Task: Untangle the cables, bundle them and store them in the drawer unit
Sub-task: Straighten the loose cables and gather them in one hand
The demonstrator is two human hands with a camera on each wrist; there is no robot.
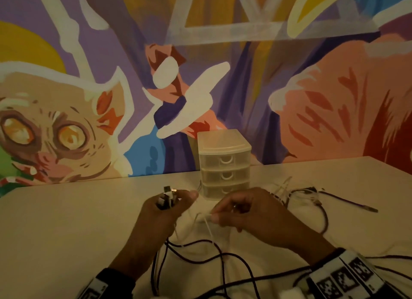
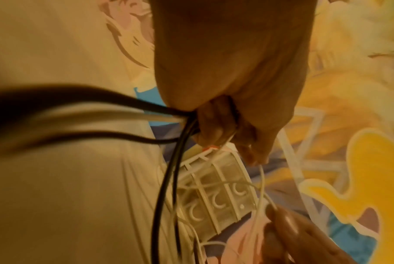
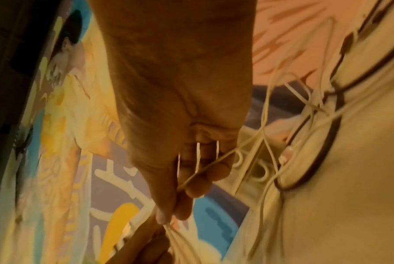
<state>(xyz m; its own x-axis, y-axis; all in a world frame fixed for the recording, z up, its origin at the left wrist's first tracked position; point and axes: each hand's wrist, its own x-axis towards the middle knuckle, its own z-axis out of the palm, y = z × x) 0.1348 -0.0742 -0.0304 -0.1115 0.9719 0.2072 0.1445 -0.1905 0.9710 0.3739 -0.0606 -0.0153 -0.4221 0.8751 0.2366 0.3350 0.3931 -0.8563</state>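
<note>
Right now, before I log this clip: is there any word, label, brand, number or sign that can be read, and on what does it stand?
No readable text in any view.
Wrist bands: black-and-white square coded markers, no letters or digits.
Wall mural: painted shapes and white strokes only, no words.
Drawer unit: no label or brand shows.
Cable plugs in the left hand: too small and blurred to show any marking.

Black-and-white patterned wristbands (image 1: 343, 274), seemingly.

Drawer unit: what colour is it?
Translucent whitish drawer unit with white handles; clearest in the head view.
</note>
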